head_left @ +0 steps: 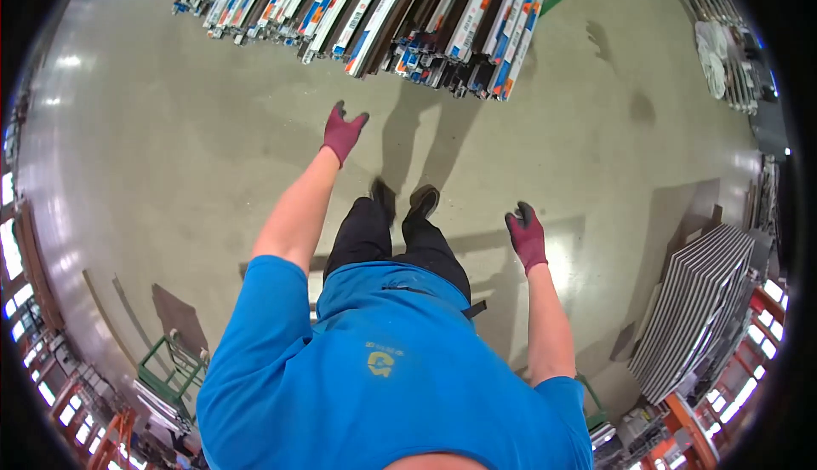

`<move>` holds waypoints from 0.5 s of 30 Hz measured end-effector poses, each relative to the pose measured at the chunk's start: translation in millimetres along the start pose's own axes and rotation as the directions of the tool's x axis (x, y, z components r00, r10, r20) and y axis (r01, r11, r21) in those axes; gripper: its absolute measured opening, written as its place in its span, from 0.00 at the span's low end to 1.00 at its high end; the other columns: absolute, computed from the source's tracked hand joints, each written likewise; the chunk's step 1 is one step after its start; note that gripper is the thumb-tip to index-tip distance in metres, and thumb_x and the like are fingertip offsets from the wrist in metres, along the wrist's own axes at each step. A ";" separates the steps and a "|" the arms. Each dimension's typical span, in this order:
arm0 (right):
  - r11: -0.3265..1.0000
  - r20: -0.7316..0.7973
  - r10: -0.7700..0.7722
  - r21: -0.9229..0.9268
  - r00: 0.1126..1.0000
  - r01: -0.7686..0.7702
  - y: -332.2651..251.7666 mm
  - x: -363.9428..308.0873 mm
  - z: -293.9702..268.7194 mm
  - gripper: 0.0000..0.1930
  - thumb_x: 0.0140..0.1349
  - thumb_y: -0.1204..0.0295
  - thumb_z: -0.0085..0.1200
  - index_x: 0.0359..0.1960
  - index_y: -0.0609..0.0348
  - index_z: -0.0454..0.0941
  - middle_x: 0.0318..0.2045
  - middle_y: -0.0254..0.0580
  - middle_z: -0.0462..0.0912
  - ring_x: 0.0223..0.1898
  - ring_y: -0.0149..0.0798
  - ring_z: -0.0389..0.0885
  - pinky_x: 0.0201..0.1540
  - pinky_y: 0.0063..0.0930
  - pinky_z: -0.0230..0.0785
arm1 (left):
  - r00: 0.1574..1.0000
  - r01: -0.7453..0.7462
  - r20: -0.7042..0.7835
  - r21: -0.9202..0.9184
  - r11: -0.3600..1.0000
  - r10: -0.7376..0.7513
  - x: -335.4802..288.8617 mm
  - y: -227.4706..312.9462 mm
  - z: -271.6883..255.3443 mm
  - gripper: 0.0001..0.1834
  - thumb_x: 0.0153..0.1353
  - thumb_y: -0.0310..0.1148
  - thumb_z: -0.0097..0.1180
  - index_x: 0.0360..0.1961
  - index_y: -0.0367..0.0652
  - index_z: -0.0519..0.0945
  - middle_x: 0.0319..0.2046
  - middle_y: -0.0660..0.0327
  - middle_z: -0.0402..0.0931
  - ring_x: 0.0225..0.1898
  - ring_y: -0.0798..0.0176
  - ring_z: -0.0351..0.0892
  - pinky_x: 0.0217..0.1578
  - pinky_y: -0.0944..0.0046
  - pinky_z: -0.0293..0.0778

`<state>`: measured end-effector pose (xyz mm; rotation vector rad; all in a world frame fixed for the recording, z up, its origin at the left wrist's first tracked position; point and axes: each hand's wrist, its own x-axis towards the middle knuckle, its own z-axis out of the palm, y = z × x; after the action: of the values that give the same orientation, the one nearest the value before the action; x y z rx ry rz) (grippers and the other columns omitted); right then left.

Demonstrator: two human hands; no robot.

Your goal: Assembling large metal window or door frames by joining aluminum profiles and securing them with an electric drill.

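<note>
Maroon gloves: one on each hand, both hands empty.
Left hand (343, 132): stretched forward on a bare arm, fingers loosely spread, reaching toward the stack ahead but well short of it.
Right hand (527, 233): lower and nearer the body, fingers half curled, gripping nothing.
Profile stack (374, 6): long wrapped bars, white with blue and orange marks, lying on the grey concrete floor (170, 146).
Feet: dark shoes (407, 199) between the hands.
Grey panels (698, 300): leaning at right.
</note>
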<state>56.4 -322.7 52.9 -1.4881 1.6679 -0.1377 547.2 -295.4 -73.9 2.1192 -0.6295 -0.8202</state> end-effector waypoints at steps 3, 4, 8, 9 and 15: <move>0.984 0.083 -0.171 0.060 0.982 0.167 -62.5 40.2 15.6 0.29 0.66 0.63 0.65 0.66 0.59 0.74 0.51 0.51 0.86 0.44 0.40 0.87 0.47 0.33 0.80 | 0.992 0.069 -0.090 -0.181 0.981 -0.086 80.3 7.4 22.6 0.50 0.54 0.48 0.77 0.72 0.35 0.67 0.64 0.40 0.75 0.64 0.45 0.76 0.62 0.53 0.74; 0.977 0.123 -0.211 0.059 0.970 0.205 -83.6 55.4 31.9 0.29 0.66 0.63 0.65 0.65 0.60 0.74 0.51 0.51 0.86 0.45 0.41 0.86 0.49 0.34 0.79 | 0.979 -0.031 -0.202 -0.086 0.996 0.013 114.9 -14.2 17.6 0.43 0.55 0.51 0.75 0.65 0.34 0.75 0.58 0.39 0.80 0.59 0.43 0.81 0.58 0.51 0.77; 0.996 0.220 -0.049 -0.065 0.974 0.065 -101.3 55.0 61.4 0.30 0.65 0.59 0.66 0.65 0.61 0.75 0.52 0.53 0.85 0.50 0.46 0.86 0.54 0.37 0.78 | 0.976 0.203 0.047 0.138 0.970 -0.211 150.7 12.5 38.5 0.29 0.58 0.59 0.67 0.40 0.39 0.84 0.38 0.42 0.85 0.44 0.37 0.85 0.46 0.46 0.79; 0.991 0.264 0.063 -0.129 0.962 -0.029 -102.4 49.6 65.9 0.31 0.65 0.57 0.65 0.66 0.61 0.74 0.53 0.54 0.85 0.50 0.49 0.86 0.55 0.39 0.77 | 0.984 0.150 0.068 0.155 0.977 -0.162 143.6 20.2 36.5 0.28 0.59 0.58 0.67 0.39 0.40 0.83 0.38 0.43 0.85 0.43 0.38 0.85 0.45 0.45 0.78; 0.982 0.460 0.119 -0.187 0.880 -0.035 -136.9 88.8 83.8 0.30 0.66 0.57 0.64 0.65 0.61 0.75 0.55 0.56 0.85 0.55 0.49 0.86 0.58 0.39 0.78 | 0.990 0.044 0.113 0.301 0.953 -0.082 106.3 54.4 12.8 0.23 0.61 0.55 0.66 0.37 0.43 0.82 0.35 0.47 0.85 0.40 0.40 0.85 0.41 0.42 0.77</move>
<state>222.6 -398.9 37.0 -1.4343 1.3598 0.3976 600.3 -403.0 -73.9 2.3832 -0.7968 -0.9483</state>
